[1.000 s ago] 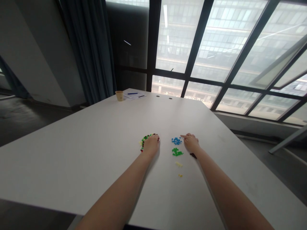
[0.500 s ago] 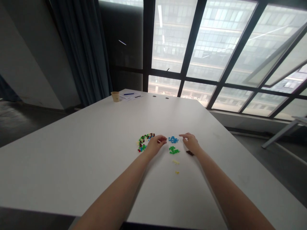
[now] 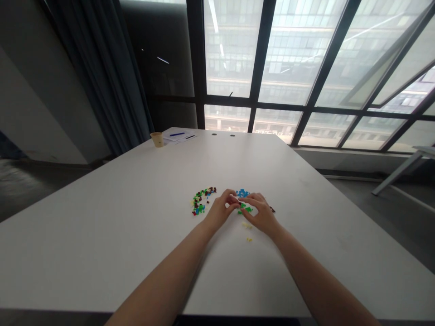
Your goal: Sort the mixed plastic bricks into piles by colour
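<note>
Head view: the left hand (image 3: 220, 210) and right hand (image 3: 260, 215) are together, fingertips meeting over the green bricks (image 3: 245, 209) mid-bench (image 3: 102, 226); any pinch cannot be told. Four small heaps show, with the mixed bricks (image 3: 202, 201), blue bricks (image 3: 242, 193) and yellow bricks (image 3: 246, 225) completing them; individual pieces are too small to count.

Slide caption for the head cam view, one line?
Left hand and right hand meet over blue bricks and green bricks on a white table.
</note>
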`<state>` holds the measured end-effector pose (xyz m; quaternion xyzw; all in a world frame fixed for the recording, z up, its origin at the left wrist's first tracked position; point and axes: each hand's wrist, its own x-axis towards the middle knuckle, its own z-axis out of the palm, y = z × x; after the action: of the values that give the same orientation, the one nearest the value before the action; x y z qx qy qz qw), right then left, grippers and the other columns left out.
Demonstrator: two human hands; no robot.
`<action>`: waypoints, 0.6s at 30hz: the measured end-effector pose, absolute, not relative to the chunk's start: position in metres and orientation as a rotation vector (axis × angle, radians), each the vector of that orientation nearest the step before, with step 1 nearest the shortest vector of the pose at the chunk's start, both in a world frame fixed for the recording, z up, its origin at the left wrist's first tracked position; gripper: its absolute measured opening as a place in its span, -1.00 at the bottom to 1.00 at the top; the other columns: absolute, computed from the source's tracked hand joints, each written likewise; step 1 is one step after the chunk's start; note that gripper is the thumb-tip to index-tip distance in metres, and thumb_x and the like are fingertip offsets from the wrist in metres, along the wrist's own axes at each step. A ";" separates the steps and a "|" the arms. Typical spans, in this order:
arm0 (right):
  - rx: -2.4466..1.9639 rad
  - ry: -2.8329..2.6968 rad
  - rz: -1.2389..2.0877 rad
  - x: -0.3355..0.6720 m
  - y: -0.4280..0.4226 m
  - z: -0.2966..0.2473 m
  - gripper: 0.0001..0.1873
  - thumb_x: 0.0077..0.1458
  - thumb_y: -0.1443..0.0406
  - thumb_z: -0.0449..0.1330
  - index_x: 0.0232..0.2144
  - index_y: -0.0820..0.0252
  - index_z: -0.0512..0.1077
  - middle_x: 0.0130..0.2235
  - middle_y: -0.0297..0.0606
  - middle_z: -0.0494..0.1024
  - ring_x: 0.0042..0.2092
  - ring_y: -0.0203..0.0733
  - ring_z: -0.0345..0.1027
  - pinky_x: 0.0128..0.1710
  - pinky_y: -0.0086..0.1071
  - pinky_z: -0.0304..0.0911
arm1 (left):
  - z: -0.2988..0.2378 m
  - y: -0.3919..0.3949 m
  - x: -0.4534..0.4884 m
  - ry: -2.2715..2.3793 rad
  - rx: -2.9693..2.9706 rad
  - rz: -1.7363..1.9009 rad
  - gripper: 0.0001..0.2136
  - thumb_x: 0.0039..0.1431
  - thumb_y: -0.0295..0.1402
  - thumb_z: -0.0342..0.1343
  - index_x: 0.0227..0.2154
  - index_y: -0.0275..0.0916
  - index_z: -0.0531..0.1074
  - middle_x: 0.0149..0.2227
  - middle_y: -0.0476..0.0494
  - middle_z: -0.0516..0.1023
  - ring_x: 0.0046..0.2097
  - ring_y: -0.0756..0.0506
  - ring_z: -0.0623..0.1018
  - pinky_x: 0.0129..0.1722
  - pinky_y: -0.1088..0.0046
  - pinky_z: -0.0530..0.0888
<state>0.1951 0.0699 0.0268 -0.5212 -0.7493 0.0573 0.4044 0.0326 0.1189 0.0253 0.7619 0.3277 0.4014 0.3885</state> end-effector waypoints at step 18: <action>-1.258 -1.783 0.144 0.197 0.067 0.030 -0.85 0.00 0.22 0.16 -0.34 0.06 0.49 -0.36 -0.28 0.48 -0.24 -0.20 0.28 -0.17 -0.29 0.19 | 0.032 0.109 0.033 0.926 2.245 1.021 -0.91 0.13 -0.33 -0.03 -0.34 -0.21 0.28 -0.37 -0.02 0.45 -0.32 0.02 0.44 -0.28 0.51 0.37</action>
<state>0.1970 0.0666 0.0295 -0.5110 -0.7241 0.0585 0.4596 0.0335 0.1089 0.0321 0.8250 0.3402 0.3751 0.2509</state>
